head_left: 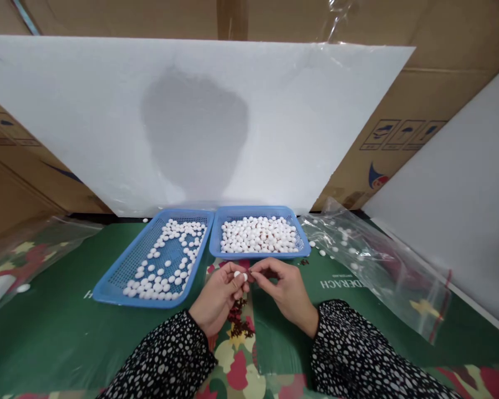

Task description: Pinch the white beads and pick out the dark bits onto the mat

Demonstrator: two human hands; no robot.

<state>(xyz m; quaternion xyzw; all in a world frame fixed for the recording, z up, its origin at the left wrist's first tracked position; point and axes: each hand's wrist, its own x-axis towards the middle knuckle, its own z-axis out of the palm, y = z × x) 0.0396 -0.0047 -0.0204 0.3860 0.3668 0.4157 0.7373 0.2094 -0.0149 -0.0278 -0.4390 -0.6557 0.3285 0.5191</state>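
Note:
Near the middle of the table, my left hand (223, 291) is closed around small white balls (244, 276), with two showing between thumb and fingers. Close beside it, my right hand (283, 285) pinches thumb and forefinger together at the balls; a tiny dark speck may be at the tips, too small to name. Just beyond my hands stands a blue mesh basket (306, 246) full of white balls, with reddish-brown bits among them. A second blue basket (108, 288), left of it, holds more loosely spread white balls. Dark reddish-brown bits (241, 327) lie in a small heap below my hands.
At the right lies a clear plastic bag (393, 277), with loose white balls around its mouth. Another clear bag (62, 238) is at the left, near a single white ball (24, 288). A white board (283, 122) leans behind the baskets against cardboard boxes (453, 88).

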